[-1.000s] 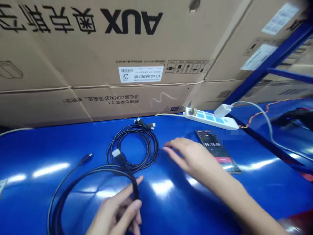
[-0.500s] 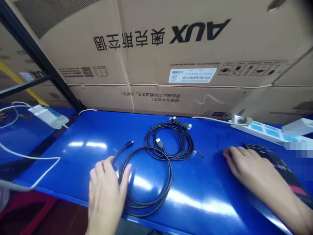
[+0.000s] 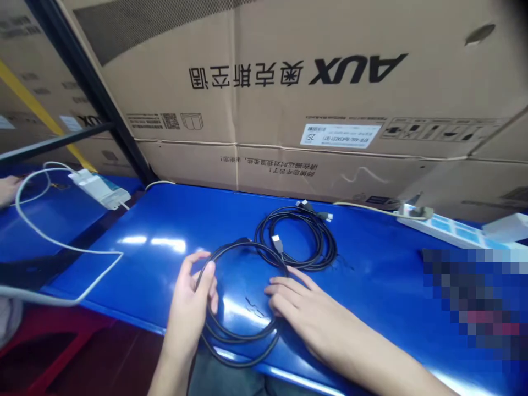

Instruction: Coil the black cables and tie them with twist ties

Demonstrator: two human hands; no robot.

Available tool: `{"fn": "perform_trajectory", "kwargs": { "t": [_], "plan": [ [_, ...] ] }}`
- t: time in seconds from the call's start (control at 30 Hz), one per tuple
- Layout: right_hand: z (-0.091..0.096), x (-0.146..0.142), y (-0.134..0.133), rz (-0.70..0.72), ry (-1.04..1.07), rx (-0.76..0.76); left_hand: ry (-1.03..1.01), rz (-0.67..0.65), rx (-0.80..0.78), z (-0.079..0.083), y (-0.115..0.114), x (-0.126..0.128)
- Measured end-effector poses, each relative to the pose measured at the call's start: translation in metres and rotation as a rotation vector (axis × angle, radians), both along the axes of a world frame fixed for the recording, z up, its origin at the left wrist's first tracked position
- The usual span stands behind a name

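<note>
Your left hand (image 3: 192, 294) pinches the left side of the front cable coil (image 3: 241, 337) between thumb and bent fingers. Your right hand (image 3: 295, 297) lies at the right side of the same coil, fingers bent over it; whether they pinch it you cannot tell from this view. The front coil is one of two coils of black cable, and it stands over the near part of the blue worktop (image 3: 383, 286). One silver-tipped plug (image 3: 278, 243) shows at its far right; one dark plug (image 3: 242, 241) shows at its far left.

Just beyond it, the rear cable coil (image 3: 327, 245) lies flat on the worktop, with several plugs bunched at its far side, too close together to count.

Two power strips are in view: the right strip (image 3: 457, 228), carrying one white adapter (image 3: 507, 226), and the left strip (image 3: 99, 190), beyond the worktop's left edge. One other person's hand (image 3: 6, 190) shows at far left.

Behind the worktop stands a large cardboard box (image 3: 268, 113), its print upside down: "AUX" and "奥克斯空调". One white label (image 3: 340, 136) reads "25" beside a small, blurred code. A second "AUX" shows on cardboard at left.
</note>
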State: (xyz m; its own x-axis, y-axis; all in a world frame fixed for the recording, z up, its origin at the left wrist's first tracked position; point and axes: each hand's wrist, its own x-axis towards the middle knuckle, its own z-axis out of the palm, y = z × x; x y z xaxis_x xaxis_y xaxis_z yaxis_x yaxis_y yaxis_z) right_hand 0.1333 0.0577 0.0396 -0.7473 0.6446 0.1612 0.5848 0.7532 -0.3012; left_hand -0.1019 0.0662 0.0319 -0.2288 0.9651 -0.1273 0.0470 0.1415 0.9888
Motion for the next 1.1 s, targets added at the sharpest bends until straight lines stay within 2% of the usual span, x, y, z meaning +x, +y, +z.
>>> {"fn": "perform_trajectory", "kwargs": {
  "t": [0.03, 0.1, 0.23, 0.3, 0.47, 0.53, 0.7, 0.83, 0.9, 1.0, 1.03, 1.1],
  "plan": [
    [-0.001, -0.001, -0.001, -0.010, -0.004, -0.041, -0.142, 0.053, -0.002, 0.001, 0.000, -0.002],
    [0.001, -0.004, -0.005, -0.011, -0.007, -0.096, -0.272, 0.140, 0.005, 0.002, 0.000, -0.005],
    [0.005, -0.018, -0.020, 0.188, -0.049, -0.098, -0.298, 0.155, 0.023, 0.001, 0.001, -0.004],
    [-0.002, -0.028, -0.026, 0.262, -0.072, -0.023, -0.285, 0.140, 0.025, 0.000, 0.003, -0.003],
    [-0.027, -0.036, -0.031, 0.297, -0.057, 0.191, -0.328, 0.144, 0.025, 0.002, 0.008, -0.007],
    [-0.031, -0.032, -0.029, 0.308, -0.047, 0.200, -0.457, 0.097, -0.031, 0.004, 0.008, -0.009],
    [-0.029, -0.017, -0.019, 0.370, -0.040, 0.241, -1.020, -0.195, -0.373, 0.007, 0.005, -0.014],
    [-0.019, -0.003, -0.013, 0.403, -0.042, 0.280, -1.121, -0.294, -0.516, 0.005, 0.001, -0.021],
    [-0.010, 0.004, -0.010, 0.426, -0.011, 0.260, -1.170, -0.294, -0.562, 0.006, 0.000, -0.023],
    [0.006, 0.011, -0.007, 0.369, 0.058, 0.160, -1.163, -0.167, -0.523, 0.014, -0.005, -0.022],
    [0.010, 0.012, -0.006, 0.290, 0.096, 0.115, -1.130, -0.131, -0.489, 0.019, -0.008, -0.021],
    [0.014, 0.010, -0.004, 0.042, 0.186, 0.047, -1.025, -0.102, -0.401, 0.030, -0.016, -0.017]
  ]
}}
